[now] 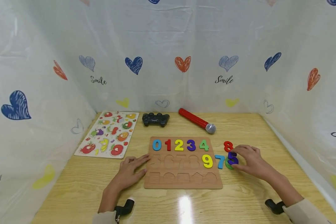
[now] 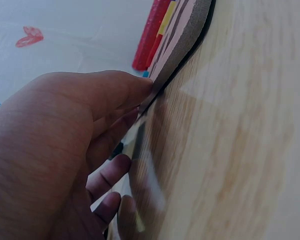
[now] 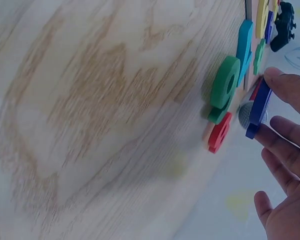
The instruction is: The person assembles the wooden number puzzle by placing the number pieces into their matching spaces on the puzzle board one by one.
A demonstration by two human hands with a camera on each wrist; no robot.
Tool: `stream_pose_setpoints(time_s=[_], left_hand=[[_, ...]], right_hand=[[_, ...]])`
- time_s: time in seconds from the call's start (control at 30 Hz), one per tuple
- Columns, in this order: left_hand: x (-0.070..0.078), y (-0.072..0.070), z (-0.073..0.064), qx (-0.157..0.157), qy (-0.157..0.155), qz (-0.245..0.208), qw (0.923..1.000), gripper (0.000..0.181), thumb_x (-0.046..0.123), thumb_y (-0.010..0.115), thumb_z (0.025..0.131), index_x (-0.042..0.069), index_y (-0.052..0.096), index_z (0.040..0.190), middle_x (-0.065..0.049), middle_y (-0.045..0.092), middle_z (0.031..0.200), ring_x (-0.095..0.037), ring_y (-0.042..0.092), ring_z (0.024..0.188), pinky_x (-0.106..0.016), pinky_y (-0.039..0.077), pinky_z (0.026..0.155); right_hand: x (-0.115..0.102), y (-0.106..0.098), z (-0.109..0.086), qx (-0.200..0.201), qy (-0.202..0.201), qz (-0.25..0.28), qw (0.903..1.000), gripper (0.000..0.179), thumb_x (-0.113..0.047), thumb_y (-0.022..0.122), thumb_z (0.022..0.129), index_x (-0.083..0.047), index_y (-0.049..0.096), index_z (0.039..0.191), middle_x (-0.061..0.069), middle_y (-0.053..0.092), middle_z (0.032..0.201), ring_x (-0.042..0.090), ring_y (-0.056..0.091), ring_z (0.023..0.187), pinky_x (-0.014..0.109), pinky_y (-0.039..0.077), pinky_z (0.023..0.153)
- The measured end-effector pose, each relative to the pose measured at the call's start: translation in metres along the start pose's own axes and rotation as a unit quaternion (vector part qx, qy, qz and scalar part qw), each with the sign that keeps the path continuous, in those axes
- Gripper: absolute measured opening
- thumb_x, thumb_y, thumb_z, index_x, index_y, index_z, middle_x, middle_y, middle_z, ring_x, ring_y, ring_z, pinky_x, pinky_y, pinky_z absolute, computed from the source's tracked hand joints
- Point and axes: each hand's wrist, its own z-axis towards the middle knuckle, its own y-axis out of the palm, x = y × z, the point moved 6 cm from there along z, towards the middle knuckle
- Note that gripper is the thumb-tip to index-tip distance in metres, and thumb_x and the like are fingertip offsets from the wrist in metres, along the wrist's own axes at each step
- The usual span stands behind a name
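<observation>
Right of the wooden number board (image 1: 182, 183), my right hand (image 1: 252, 161) pinches a purple number 5 (image 1: 233, 158) between thumb and fingers. In the right wrist view the purple 5 (image 3: 260, 106) is raised off the table, above the green number 6 (image 3: 225, 87). A red 8 (image 1: 228, 146) and a blue 7 (image 1: 220, 161) lie close by. My left hand (image 1: 131, 172) touches the board's left edge with its fingertips, the fingers fairly straight. The numbers 0 to 4 fill the board's top row, and a yellow 9 (image 1: 207, 161) sits at the middle row's right end.
A fruit puzzle board (image 1: 109, 133) lies at the back left. Behind the number board are a black game controller (image 1: 155, 119) and a red microphone (image 1: 196, 119). A heart-printed curtain (image 1: 162, 37) surrounds the table (image 1: 81, 186) at the back and sides.
</observation>
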Motion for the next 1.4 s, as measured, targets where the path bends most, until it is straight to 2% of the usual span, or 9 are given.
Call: stream_pose_setpoints(time_s=[0.27, 0.63, 1.0, 1.4], left_hand=[[-0.002, 0.002, 0.001, -0.004, -0.005, 0.004, 1.0000, 0.051, 0.033, 0.063, 0.099, 0.028, 0.053, 0.148, 0.008, 0.044, 0.154, -0.025, 0.038, 0.114, -0.052, 0.026, 0.093], [-0.003, 0.002, 0.000, 0.002, 0.002, 0.002, 1.0000, 0.051, 0.033, 0.064, 0.098, 0.026, 0.054, 0.147, 0.007, 0.045, 0.154, -0.026, 0.038, 0.115, -0.053, 0.027, 0.093], [-0.003, 0.003, 0.002, -0.007, -0.002, 0.006, 1.0000, 0.051, 0.034, 0.063, 0.099, 0.027, 0.053, 0.148, 0.008, 0.044, 0.154, -0.023, 0.038, 0.112, -0.049, 0.027, 0.090], [-0.001, 0.000, 0.000, 0.000, 0.000, 0.002, 1.0000, 0.050, 0.032, 0.063, 0.099, 0.026, 0.053, 0.148, 0.007, 0.044, 0.154, -0.023, 0.038, 0.113, -0.049, 0.026, 0.090]], right_hand=[[-0.006, 0.005, 0.006, -0.020, 0.001, 0.002, 0.9998, 0.053, -0.018, 0.088, 0.076, -0.003, 0.067, 0.123, 0.013, 0.066, 0.119, 0.041, 0.044, 0.121, 0.065, 0.022, 0.092], [-0.016, 0.011, 0.015, -0.021, -0.015, 0.003, 0.9997, 0.050, -0.021, 0.089, 0.076, -0.007, 0.069, 0.120, 0.009, 0.068, 0.119, 0.038, 0.046, 0.121, 0.064, 0.024, 0.092], [-0.023, 0.016, 0.022, -0.024, -0.026, 0.003, 0.9994, 0.050, -0.020, 0.088, 0.077, -0.007, 0.068, 0.121, 0.010, 0.067, 0.121, 0.039, 0.046, 0.122, 0.064, 0.024, 0.092], [-0.038, 0.019, 0.033, -0.023, -0.051, 0.002, 0.9984, 0.048, -0.021, 0.088, 0.077, -0.009, 0.069, 0.119, 0.010, 0.066, 0.122, 0.039, 0.047, 0.123, 0.063, 0.025, 0.092]])
